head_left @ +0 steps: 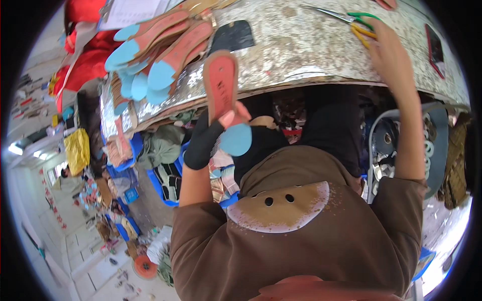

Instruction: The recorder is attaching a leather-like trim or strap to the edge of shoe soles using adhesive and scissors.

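By the front edge of the worktop [296,52], the black-gloved left hand [212,131] has its grip closed around a red insole [221,83] with a blue end. Farther right, the right hand [390,52] is at the green-and-yellow-handled scissors [353,21]; whether its grip holds or merely touches them, I cannot tell. Similar insoles [183,42] lie piled at left, beside a black sheet [233,36].

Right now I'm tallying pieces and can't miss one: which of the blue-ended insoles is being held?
The insole in the left hand, raised apart; the other blue-ended insoles lie heaped at the table's left.
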Motion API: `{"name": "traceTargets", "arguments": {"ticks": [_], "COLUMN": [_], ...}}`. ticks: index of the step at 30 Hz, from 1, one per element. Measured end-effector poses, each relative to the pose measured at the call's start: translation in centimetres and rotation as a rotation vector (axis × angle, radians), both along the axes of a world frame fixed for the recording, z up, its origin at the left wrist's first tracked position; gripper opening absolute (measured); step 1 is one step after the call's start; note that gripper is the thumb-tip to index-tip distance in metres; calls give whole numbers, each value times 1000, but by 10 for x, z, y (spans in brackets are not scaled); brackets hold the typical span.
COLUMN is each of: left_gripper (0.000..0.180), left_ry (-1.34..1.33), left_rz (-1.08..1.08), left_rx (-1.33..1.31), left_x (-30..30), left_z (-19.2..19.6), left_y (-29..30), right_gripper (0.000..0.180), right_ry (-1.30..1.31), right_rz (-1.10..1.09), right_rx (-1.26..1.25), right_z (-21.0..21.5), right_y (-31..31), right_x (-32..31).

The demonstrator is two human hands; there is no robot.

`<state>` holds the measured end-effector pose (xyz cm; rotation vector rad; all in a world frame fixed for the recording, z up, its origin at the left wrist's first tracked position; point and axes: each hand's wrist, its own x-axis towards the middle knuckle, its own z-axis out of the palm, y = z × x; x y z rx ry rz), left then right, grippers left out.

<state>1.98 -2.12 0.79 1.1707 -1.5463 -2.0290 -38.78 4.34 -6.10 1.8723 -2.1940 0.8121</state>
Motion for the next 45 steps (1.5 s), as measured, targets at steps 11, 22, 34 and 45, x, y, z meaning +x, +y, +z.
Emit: {"name": "traceTargets", "arguments": {"ticks": [11, 22, 34, 45], "left_gripper": [29, 13, 45, 31], "left_ry": [13, -337, -391, -59], "left_rz": [106, 338, -22, 26], "left_rx": [-87, -1023, -1662, -1406], "left_x": [5, -10, 11, -5], "left_z": [4, -24, -56, -48], "left_y": [0, -3, 11, 24], "right_gripper": [38, 78, 79, 79], "right_ry": [-12, -1221, -1284, -1442], "right_rz": [78, 756, 616, 544], "right_rx": [20, 727, 696, 632], "right_z": [16, -12, -18, -15], "right_y": [-11, 77, 76, 78], "right_x": [26, 193, 205, 200]}}
